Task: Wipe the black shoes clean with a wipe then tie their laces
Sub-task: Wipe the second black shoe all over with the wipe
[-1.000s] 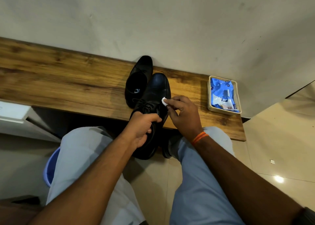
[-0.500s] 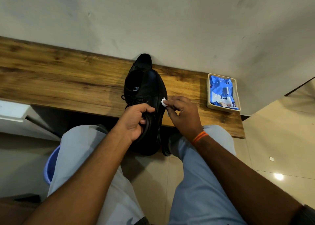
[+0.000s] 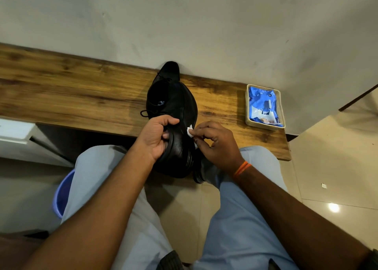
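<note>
My left hand [image 3: 158, 137] grips the black shoe [image 3: 180, 145] at its collar, thumb over the top edge and fingers curled inside, holding it tilted on its side off the front edge of the wooden shelf [image 3: 81, 98], above my knees. Its upper and ribbed sole edge face me. My right hand [image 3: 216, 143] pinches a small white wipe [image 3: 190, 131] between thumb and fingertips and presses it against the right side of that shoe, near the sole.

The second black shoe [image 3: 163, 92] lies on the shelf right behind the one I hold, its toe reaching the back edge at the wall [image 3: 184, 24]. A loose lace end [image 3: 146, 112] curls out on its left side. Inside it sits a small blue and white insole mark, too small for me to read.

Towards the right end of the shelf, well apart from the shoes, a cream tray [image 3: 263, 125] holds a blue packet of wipes [image 3: 263, 106]. There is white print on the packet, but the letters are blurred and I cannot make out a brand.

An orange thread band [image 3: 242, 168] circles my right wrist. My light blue trousers [image 3: 245, 218] fill the lower part of the view, and a blue bin [image 3: 61, 194] peeks out beside my left leg on the tiled floor [image 3: 327, 177].
</note>
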